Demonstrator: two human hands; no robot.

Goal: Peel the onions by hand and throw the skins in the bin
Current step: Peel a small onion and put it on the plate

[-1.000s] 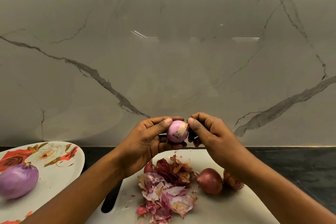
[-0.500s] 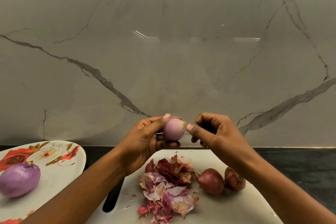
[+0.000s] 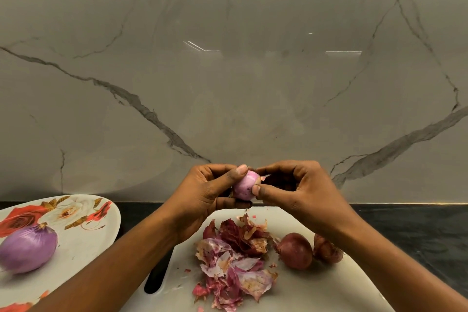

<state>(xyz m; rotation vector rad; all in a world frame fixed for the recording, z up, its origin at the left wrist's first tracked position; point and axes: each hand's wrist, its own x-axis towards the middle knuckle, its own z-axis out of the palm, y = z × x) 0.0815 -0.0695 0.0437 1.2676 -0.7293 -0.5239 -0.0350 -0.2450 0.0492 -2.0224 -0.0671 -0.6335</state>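
Small pale-pink, nearly bare onion [image 3: 243,185] is up over the white plastic chopping board [image 3: 329,286], gripped in the curled left hand [image 3: 202,200], tip pointing right, where the right hand [image 3: 298,192] pinches a skin scrap [image 3: 265,177].

No readable text, label, brand, number or sign shows anywhere; the plate [image 3: 83,240] bears only painted flowers.

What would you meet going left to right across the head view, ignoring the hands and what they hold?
Flowered plate bearing a large purple onion → skin pile → red onion → second red onion.
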